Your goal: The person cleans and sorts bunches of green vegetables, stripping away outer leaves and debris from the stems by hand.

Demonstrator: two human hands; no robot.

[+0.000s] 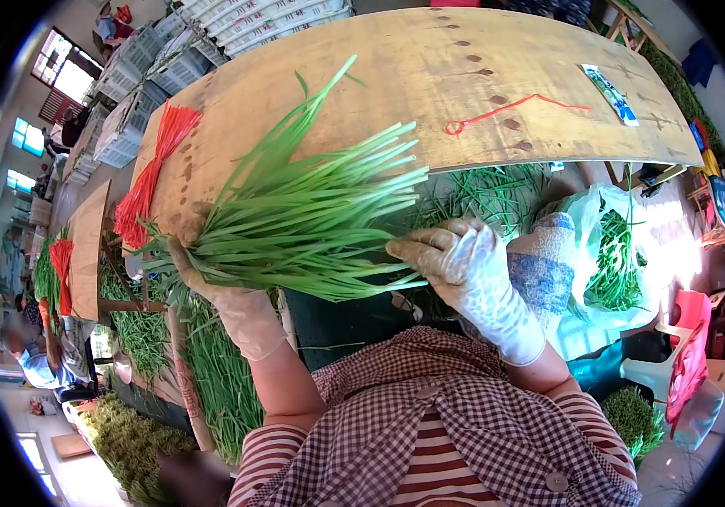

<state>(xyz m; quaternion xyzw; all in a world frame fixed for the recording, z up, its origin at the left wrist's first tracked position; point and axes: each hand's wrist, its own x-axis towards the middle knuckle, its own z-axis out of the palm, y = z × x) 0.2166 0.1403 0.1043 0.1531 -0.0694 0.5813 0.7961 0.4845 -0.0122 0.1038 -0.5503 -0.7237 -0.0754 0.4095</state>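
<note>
White crates (265, 24) stand stacked beyond the bench (345, 89), which bears a blue packet (610, 95). Red fabric (690, 351), perhaps clothing, drapes a chair (648, 372).

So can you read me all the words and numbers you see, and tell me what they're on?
"川": in red on the stacked white crates at the top; the character after it is too blurred for me to be sure.
Blue-and-green packet on the wooden table: there is printing, but it is too small to read.
I can't make out any numbers or signs.
</note>
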